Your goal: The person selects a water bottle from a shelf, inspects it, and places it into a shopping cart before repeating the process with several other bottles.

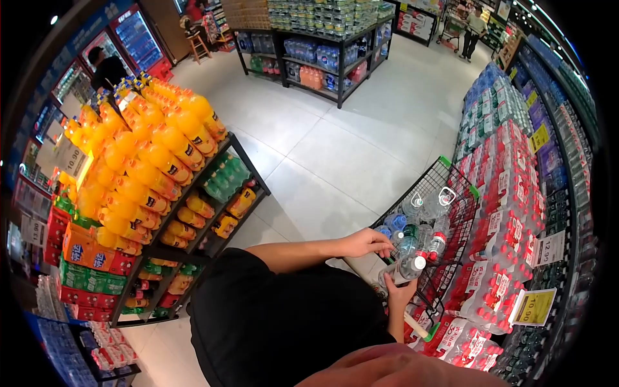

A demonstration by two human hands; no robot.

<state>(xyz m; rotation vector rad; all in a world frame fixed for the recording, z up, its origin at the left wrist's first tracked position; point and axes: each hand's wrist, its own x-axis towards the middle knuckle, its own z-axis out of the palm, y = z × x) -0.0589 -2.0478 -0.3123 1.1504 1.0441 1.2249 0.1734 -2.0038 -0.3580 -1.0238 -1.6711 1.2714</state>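
A clear bottle with a white cap (407, 267) is tilted in my right hand (401, 293), whose fingers wrap round its lower part at the near end of a black wire shopping cart (461, 222). My left hand (366, 244) hovers at the cart's left edge, its fingers bent and close together; whether anything is between them is too small to tell. Inside the cart lie several bottles: a red-labelled bottle (437, 245), a green-tinted bottle (408, 240), blue-capped ones (396, 222) and large ones with white carry handles (445, 198).
Orange drink bottles (145, 161) stand piled on a black shelf at the left. Red-wrapped bottle packs (496, 219) line the right side, with yellow price tags (534, 307). A shelf island (322, 58) stands ahead. One person (476, 29) is at the far right, another (106, 68) by the fridges.
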